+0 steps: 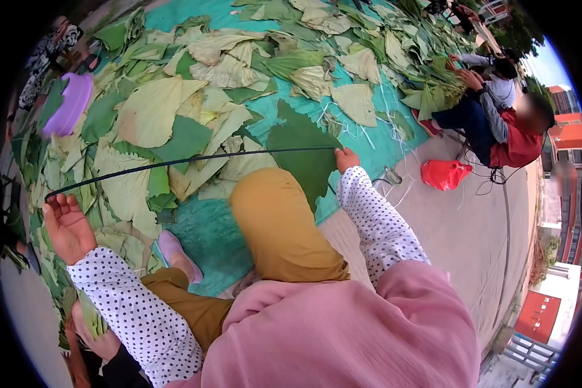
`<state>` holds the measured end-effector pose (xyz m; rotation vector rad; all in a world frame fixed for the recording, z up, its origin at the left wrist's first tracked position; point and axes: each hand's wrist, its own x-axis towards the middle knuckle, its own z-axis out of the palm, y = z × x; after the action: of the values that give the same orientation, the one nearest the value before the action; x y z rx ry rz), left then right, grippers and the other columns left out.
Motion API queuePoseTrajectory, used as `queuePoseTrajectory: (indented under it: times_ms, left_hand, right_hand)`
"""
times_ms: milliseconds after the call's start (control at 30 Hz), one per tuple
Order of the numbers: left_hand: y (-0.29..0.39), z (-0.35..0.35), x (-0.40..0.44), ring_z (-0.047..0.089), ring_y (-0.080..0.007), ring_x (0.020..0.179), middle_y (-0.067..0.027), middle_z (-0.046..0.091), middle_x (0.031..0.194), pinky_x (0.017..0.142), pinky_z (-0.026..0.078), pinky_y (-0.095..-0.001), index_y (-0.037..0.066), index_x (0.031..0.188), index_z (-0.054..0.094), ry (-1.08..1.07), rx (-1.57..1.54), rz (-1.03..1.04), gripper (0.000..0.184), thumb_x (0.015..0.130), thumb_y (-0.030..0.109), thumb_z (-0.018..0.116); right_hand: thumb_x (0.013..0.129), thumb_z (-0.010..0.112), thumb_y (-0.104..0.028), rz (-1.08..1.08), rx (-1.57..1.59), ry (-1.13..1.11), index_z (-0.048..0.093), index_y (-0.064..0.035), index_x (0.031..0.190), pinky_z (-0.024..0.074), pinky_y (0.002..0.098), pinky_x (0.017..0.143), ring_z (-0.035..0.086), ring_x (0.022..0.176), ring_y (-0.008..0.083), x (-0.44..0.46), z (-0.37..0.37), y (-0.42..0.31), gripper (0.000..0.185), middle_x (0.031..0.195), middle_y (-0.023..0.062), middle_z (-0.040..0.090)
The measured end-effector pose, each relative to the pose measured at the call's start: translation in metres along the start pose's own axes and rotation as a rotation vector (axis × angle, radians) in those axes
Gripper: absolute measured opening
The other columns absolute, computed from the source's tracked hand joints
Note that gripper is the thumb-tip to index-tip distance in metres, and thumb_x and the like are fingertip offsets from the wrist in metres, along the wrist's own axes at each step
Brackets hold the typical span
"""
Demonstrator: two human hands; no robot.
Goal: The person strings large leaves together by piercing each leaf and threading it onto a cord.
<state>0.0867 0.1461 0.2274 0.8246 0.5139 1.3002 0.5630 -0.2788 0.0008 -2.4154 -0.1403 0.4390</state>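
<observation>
A thin black cord [194, 157] is stretched between my two hands above a spread of large leaves. At the far left, my left hand [70, 227] has its fingers curled in at the cord's end, palm partly showing. My right hand [346, 160] is closed on the other end, right of my raised knee. Just beyond that knee lies a dark green leaf [297, 139], with part of the cord passing in front of it. Paler, drying leaves [152, 113] overlap beneath the cord's middle.
Leaves cover much of a green tarp [213, 226]. A purple basin [71, 103] stands at the upper left. A person in red [520, 145] sits at the right, near a red plastic bag [445, 174]. Another person's hand [94, 333] holds leaves at the lower left.
</observation>
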Motion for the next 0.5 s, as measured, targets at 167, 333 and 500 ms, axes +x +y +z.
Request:
queuePoseTrajectory:
  times_ms: [167,333,500]
  left_hand:
    - [-0.006,0.026,-0.009,0.059,-0.017,0.089,-0.007,0.063,0.099,0.079,0.049,-0.0316,0.002,0.101,0.057,0.013,0.055,-0.034,0.015,0.097,0.016,0.054]
    - [-0.012,0.054,-0.023,0.057,-0.0166,0.087,-0.0069,0.061,0.098,0.077,0.048,-0.0308,0.003,0.106,0.055,-0.132,0.109,-0.062,0.016,0.098,0.016,0.052]
    - [-0.027,0.074,-0.043,0.057,-0.0152,0.085,-0.0059,0.06,0.095,0.076,0.047,-0.0302,0.004,0.106,0.055,-0.284,0.269,-0.154,0.015,0.098,0.016,0.051]
  right_hand:
    - [0.086,0.062,-0.03,0.063,-0.037,-0.123,0.06,0.0007,0.12,0.0457,0.033,0.091,0.063,0.1,0.0259,0.003,0.013,0.02,0.045,0.106,0.015,0.067]
    - [0.085,0.064,-0.029,-0.211,-0.167,-0.042,0.052,-0.0005,0.13,0.0406,0.0341,0.101,0.055,0.117,0.0294,-0.003,-0.007,-0.056,0.054,0.125,0.0176,0.058]
    - [0.091,0.059,-0.025,-0.581,0.222,-0.61,0.053,-0.0022,0.129,0.0436,0.0346,0.097,0.055,0.116,0.0235,-0.075,-0.018,-0.234,0.044,0.126,0.0149,0.058]
